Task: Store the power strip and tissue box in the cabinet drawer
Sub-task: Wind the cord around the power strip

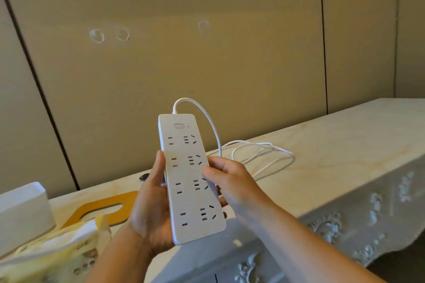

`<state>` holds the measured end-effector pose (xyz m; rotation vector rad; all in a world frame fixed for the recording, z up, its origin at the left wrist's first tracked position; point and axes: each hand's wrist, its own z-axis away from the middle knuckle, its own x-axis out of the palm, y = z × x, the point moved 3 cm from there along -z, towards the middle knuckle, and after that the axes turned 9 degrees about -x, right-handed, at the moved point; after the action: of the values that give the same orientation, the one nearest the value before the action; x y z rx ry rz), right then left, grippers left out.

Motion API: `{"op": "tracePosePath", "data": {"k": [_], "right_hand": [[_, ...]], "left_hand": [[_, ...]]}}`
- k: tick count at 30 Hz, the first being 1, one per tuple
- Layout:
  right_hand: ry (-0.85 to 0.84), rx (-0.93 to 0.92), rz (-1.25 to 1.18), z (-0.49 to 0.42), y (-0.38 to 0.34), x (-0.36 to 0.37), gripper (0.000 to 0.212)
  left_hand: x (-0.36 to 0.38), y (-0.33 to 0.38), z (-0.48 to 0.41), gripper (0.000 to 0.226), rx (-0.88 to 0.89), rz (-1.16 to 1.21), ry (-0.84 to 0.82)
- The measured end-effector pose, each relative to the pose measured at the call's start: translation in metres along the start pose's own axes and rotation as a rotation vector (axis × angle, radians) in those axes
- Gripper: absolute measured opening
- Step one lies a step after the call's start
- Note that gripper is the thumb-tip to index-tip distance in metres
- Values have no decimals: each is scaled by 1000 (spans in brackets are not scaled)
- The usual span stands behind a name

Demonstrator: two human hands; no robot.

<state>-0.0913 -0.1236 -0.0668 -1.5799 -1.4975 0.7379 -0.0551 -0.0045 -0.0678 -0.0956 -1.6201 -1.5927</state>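
Observation:
A white power strip [188, 167] with several sockets is held up in the air, sockets facing me. My left hand [149, 209] grips its left edge from below and my right hand [230, 181] clasps its right edge. Its white cable [264, 154] arcs from the top end down into a loose coil on the cabinet top. A yellow soft tissue pack [57, 250] lies at the lower left on the cabinet top. No drawer is visible.
The marble-look cabinet top [333, 140] runs from left to right under a lace-edged clear cover [368, 225]. An orange handled board [103, 209] and a white box [23, 209] sit at the left. A small dark object [145, 177] lies behind my left hand. A beige panelled wall stands behind.

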Motion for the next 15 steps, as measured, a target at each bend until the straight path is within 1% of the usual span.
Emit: {"op": "tracePosePath", "data": {"k": [3, 5, 6, 7, 9, 10, 12, 13, 15], "right_hand": [[-15, -26, 227, -9, 0, -1, 32], [-30, -36, 364, -14, 2, 0, 39], [-45, -62, 395, -16, 1, -1, 38], [-45, -77, 368, -19, 1, -4, 33], [30, -48, 239, -23, -1, -16, 22], [99, -16, 244, -26, 4, -25, 21], [220, 29, 383, -32, 22, -44, 27], [241, 51, 460, -34, 31, -51, 30], [209, 115, 653, -33, 41, -59, 42]], "left_hand": [[1, 5, -5, 77, 47, -61, 46], [2, 11, -7, 77, 95, -117, 111], [3, 14, -6, 77, 113, -135, 138], [3, 17, -6, 76, 123, -133, 153], [3, 23, -4, 77, 134, -105, 175], [2, 27, -2, 78, 149, -117, 196], [1, 34, 0, 79, 171, -166, 203], [4, 38, 3, 79, 186, -191, 182], [11, 47, 9, 78, 227, -248, 166]]}}
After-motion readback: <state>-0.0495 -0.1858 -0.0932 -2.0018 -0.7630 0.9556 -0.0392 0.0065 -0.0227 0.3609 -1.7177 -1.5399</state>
